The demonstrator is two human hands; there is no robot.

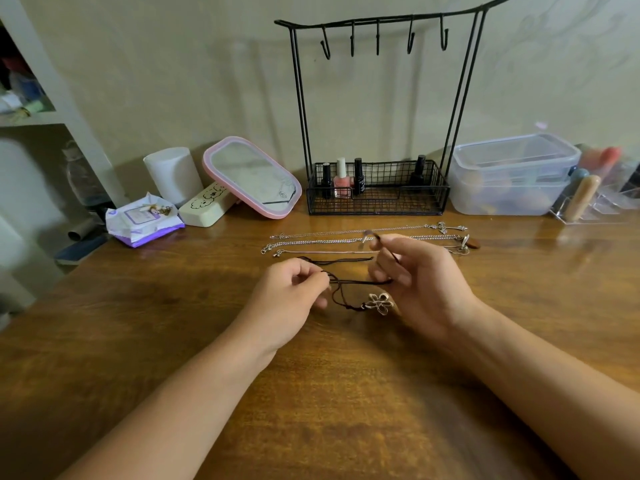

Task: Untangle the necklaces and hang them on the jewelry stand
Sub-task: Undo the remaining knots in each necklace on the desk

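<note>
Both hands work over the middle of the table [173,341]. The left hand [291,299] has its fingers curled, pinching the black cord [356,281]. The right hand [415,282] pinches the cord's other end, raised near its fingertips. The flower pendant [380,303] dangles between them. Silver chains [346,241] lie just behind, before the stand [377,188] at the back edge.

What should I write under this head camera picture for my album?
Both hands, left hand and right hand, pinch a black cord necklace before the empty jewelry stand.
</note>
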